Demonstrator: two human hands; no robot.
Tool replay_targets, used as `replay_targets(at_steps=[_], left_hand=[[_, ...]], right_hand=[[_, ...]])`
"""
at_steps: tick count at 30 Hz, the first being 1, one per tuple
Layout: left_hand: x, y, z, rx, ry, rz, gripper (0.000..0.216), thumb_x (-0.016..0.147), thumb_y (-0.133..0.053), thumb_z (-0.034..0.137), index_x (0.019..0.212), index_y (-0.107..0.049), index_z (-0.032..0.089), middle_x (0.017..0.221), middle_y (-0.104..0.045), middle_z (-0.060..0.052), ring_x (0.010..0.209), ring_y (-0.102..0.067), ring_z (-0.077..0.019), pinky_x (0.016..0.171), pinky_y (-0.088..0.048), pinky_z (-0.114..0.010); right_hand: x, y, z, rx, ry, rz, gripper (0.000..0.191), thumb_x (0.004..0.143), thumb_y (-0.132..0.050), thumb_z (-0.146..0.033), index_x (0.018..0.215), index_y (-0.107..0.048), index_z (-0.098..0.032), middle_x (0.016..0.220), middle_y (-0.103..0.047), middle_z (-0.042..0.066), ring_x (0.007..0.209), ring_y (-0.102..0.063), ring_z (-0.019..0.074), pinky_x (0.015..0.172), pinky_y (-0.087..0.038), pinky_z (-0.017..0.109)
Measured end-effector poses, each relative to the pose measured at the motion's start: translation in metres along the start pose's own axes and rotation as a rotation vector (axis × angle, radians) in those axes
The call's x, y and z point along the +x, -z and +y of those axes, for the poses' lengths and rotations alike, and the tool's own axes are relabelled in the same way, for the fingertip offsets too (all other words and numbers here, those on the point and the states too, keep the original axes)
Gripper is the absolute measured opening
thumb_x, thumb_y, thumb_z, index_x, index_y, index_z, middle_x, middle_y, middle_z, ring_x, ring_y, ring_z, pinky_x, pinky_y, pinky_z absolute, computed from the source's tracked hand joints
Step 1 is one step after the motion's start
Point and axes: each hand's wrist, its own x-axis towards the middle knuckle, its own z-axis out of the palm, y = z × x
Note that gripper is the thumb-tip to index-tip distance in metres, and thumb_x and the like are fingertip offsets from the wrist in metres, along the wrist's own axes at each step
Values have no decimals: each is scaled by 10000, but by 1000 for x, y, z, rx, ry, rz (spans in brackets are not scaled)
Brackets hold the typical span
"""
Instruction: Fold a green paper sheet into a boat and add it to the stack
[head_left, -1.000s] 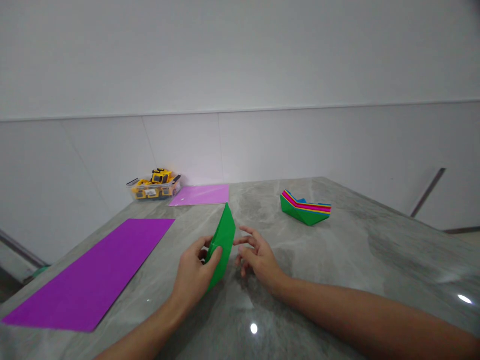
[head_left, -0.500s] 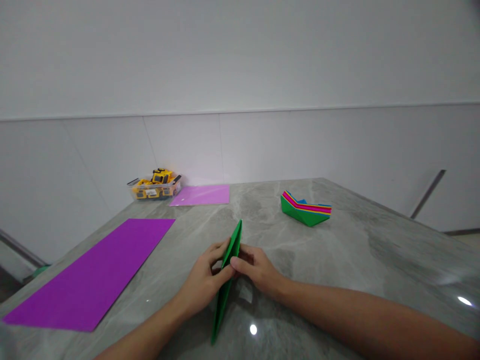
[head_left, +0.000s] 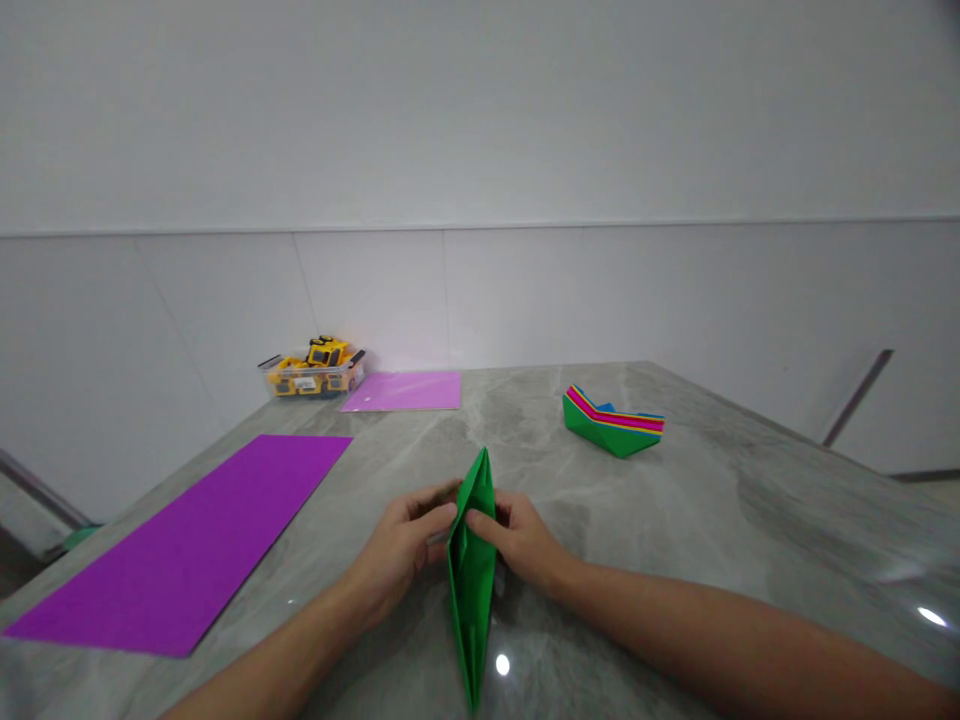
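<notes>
A folded green paper (head_left: 472,580), long and pointed at both ends, stands over the grey marble table (head_left: 712,520) just in front of me. My left hand (head_left: 401,550) pinches its left flap near the top. My right hand (head_left: 521,540) pinches the right flap from the other side. The two flaps are spread slightly apart, so the inside of the fold shows. Both hands are closed on the paper.
A stack of nested paper boats (head_left: 611,423), green outside with coloured rims, sits at the back right. A large purple sheet (head_left: 195,535) lies at the left, a smaller pink-purple sheet (head_left: 405,391) behind it. A clear box of yellow toy vehicles (head_left: 315,370) stands by the wall.
The green paper was held in my left hand alone; my right hand has joined it. The paper turned end-on toward me and its flaps have opened a little.
</notes>
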Motion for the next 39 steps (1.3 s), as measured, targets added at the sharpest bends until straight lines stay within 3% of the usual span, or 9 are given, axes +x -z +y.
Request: replay_targets(at_steps=[5, 10, 15, 19, 23, 28, 33, 36, 39], left_hand=[[0, 4, -5, 188, -43, -11, 605, 768, -765, 399, 1298, -630, 138, 1097, -744, -125, 961, -709, -291, 838, -560, -373], [0, 3, -6, 295, -13, 14, 677, 737, -769, 359, 1344, -582, 127, 1006, -767, -107, 886, -723, -275, 800, -570, -364], [3, 0, -8, 268, -182, 100, 545, 792, -704, 337, 1301, -618, 160, 1121, -737, -85, 993, -695, -263, 916, -540, -379], [0, -3, -10, 261, -189, 25, 560, 780, -737, 323, 1303, -614, 167, 1221, -690, -111, 1086, -655, -282, 995, -493, -419], [-3, -3, -12, 209, -92, -72, 550, 823, -691, 338, 1343, -578, 199, 1317, -623, -122, 1006, -683, -273, 884, -546, -409], [-2, -3, -10, 287, -113, -36, 454, 722, -618, 112, 1167, -694, 155, 1041, -737, -75, 842, -697, -226, 745, -545, -304], [-2, -4, -6, 326, -137, 31, 175, 712, -661, 170, 855, -753, 130, 757, -728, -32, 646, -647, -184, 586, -491, -246], [-2, -5, -5, 355, -148, 68, 125, 698, -693, 189, 796, -746, 131, 684, -704, -18, 630, -634, -185, 575, -481, -245], [-2, -5, -5, 367, -128, 80, 144, 678, -680, 158, 801, -748, 128, 654, -694, -17, 631, -636, -194, 584, -484, -256]], right_hand=[[-4, -2, -5, -109, 54, -72, 366, 835, -670, -472, 1010, -667, -150, 846, -682, 35, 763, -625, 180, 693, -507, 292], [-4, -5, -12, -199, 54, -29, 284, 873, -622, -364, 1085, -691, -189, 868, -694, 24, 744, -625, 178, 677, -514, 287], [-4, -5, -10, -250, 108, -1, 359, 853, -561, -183, 1192, -669, -225, 970, -717, 20, 765, -640, 178, 698, -525, 289], [-1, -1, -9, -296, 102, 106, 364, 819, -493, -105, 1074, -725, -222, 910, -738, 19, 805, -672, 213, 711, -538, 311], [-1, 3, -13, -346, 124, 226, 369, 858, -481, -146, 1154, -687, -223, 926, -740, 31, 799, -690, 220, 760, -551, 345], [-10, -1, -17, -484, 211, 216, 687, 828, -525, -113, 1479, -348, -245, 1150, -682, 79, 881, -678, 215, 800, -556, 363], [-16, -4, -17, -576, 362, 146, 480, 853, -504, -103, 1300, -468, -276, 1257, -564, 87, 953, -618, 198, 769, -558, 331], [-17, -4, -15, -590, 424, 163, 451, 845, -507, -83, 1250, -460, -276, 1294, -475, 103, 910, -597, 175, 685, -556, 291], [-18, -3, -15, -667, 506, 126, 486, 855, -475, -56, 1284, -469, -284, 1334, -394, 114, 941, -578, 176, 762, -553, 334]])
